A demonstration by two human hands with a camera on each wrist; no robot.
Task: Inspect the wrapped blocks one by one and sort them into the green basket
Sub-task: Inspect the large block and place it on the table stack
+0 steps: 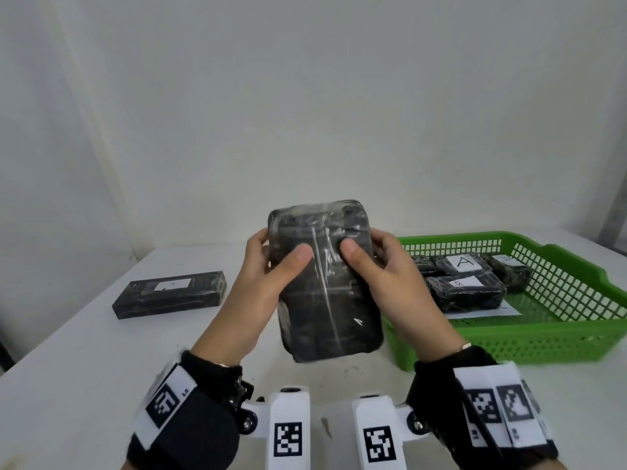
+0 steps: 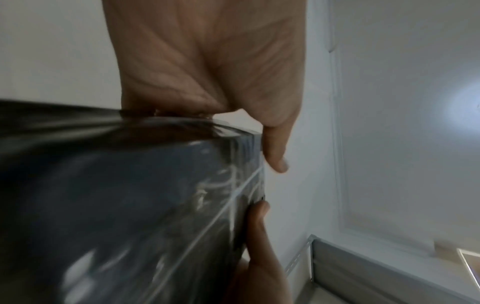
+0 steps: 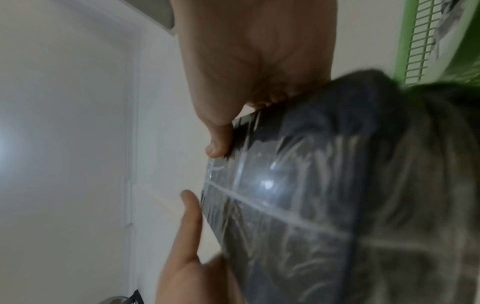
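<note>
Wrapped block (image 1: pixel 325 283) is up off the table (image 1: pixel 84 351) in front of me, my left hand (image 1: pixel 261 286) and right hand (image 1: pixel 390 283) gripping its sides, thumbs on the near face. Other blocks lie in the green basket (image 1: pixel 559 334); their labels look like A and B, blurry.

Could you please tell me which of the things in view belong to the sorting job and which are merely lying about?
Belonging to the job:
- large black film-wrapped block, held upright by both hands, left and right
- long flat black block with a white label on the white table
- green plastic mesh basket holding labelled wrapped blocks

Lying about:
- nothing else that I can make out
</note>
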